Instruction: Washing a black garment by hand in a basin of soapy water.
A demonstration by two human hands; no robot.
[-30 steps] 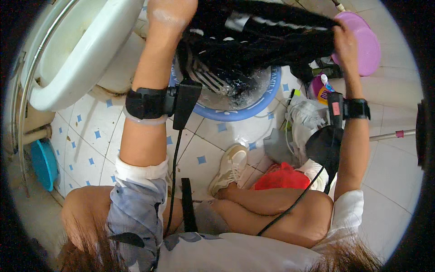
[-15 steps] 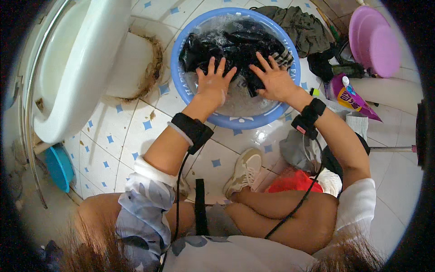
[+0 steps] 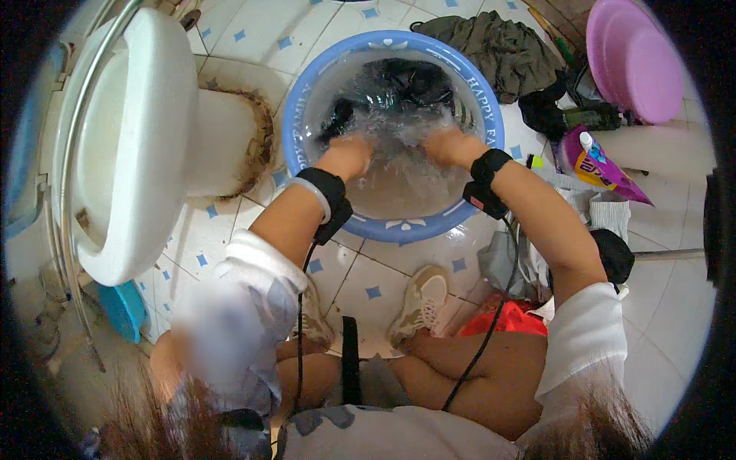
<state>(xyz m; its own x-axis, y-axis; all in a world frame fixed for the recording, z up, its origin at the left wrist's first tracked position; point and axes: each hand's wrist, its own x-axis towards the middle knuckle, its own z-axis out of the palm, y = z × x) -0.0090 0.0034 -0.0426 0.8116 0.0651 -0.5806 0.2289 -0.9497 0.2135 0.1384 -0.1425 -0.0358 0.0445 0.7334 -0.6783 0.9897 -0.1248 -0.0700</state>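
A blue plastic basin (image 3: 406, 232) stands on the floor in front of me, holding cloudy, splashing water. Dark wet clothing (image 3: 402, 80), mostly black, lies in its far half, partly under water. My left hand (image 3: 351, 153) is in the water at the near left of the clothing. On the other side, my right hand (image 3: 451, 146) reaches in near the clothing's right end. Water and splashes cover the fingers of both hands, so their grip is hidden.
A white pedestal sink (image 3: 157, 115) stands at the left, with a small teal basin (image 3: 123, 310) below it. Dark green cloth (image 3: 494, 54) lies behind the blue basin. To the right are a pink basin (image 3: 632, 61), a purple pouch (image 3: 602, 169) and a red bag (image 3: 510, 318).
Both hands, earlier spread on top of the black clothing, have sunk into the water. The clothing has shifted down and away, and the water now splashes around my wrists.
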